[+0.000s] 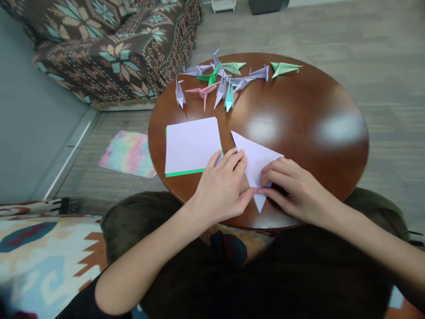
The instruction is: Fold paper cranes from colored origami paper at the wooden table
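A lavender sheet of origami paper (252, 155), folded to a triangular shape, lies on the round table in front of me. Its lower tip points towards me. My left hand (223, 188) has its fingertips at the paper's left edge, with the thumb at the lower fold. From the other side, my right hand (297, 188) holds the paper with curled fingers, its thumb meeting the left thumb near the lower tip. Both hands are closed on the sheet and cover parts of it. Beside my left hand rests a stack of square paper (192, 144), lavender on top with green showing beneath.
Several folded paper cranes (202, 92) in lavender, green, pink and turquoise stand along the far side of the brown table (318, 102). A patterned covered sofa (133, 53) is at the back left. A pastel fluffy mat (128, 154) lies on the floor.
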